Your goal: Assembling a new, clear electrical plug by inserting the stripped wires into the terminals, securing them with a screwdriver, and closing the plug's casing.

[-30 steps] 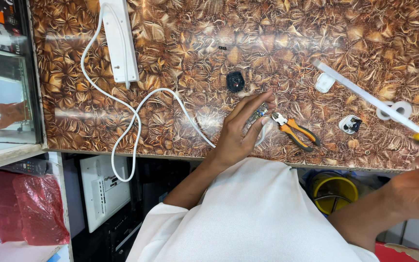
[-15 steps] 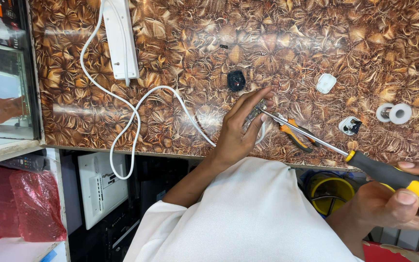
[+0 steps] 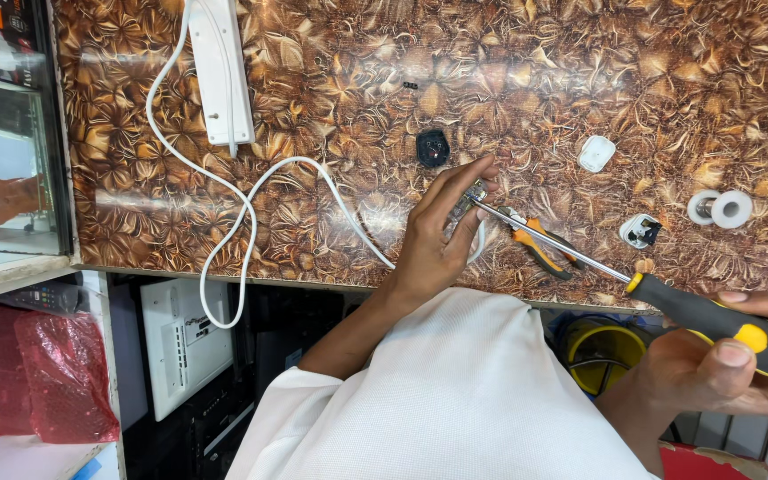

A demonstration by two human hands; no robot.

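Small plug part point(image 3: 471, 194), metallic and partly hidden, pinched between the fingertips of the left hand point(image 3: 437, 236). It is held just above the brown patterned counter point(image 3: 580, 80), near the counter's front edge. Left hand closed on the part; exact shape of the part cannot be made out.

Screwdriver point(image 3: 633, 283): thin metal shaft, black handle with yellow bands. Tip meets the plug part at the left fingertips. Right hand point(image 3: 731, 360) wraps the handle, thumb on top, grip firm. Handle sits off the counter's front edge, to the right of the left hand.

Change from half a second back: little. The shaft already pointed at the part then; now the tip looks seated against it. A full second back the screwdriver was far right of the left hand, up over the counter, not yet aimed.

Around the left hand:
- Orange-handled pliers point(image 3: 540, 246) lie on the counter just right of it, under the screwdriver shaft.
- Black round piece point(image 3: 433, 148) just beyond the fingertips.
- White cable point(image 3: 251, 191) runs from the left hand's wrist side leftward in loops to a white power strip point(image 3: 220, 71) at far left.
- Small white square cap point(image 3: 596, 153) well to the right and beyond.
- White plug half point(image 3: 640, 231) right of the pliers.
- Roll of white tape point(image 3: 720, 208) farther right.

White sleeve point(image 3: 455, 400) fills the foreground below the counter.
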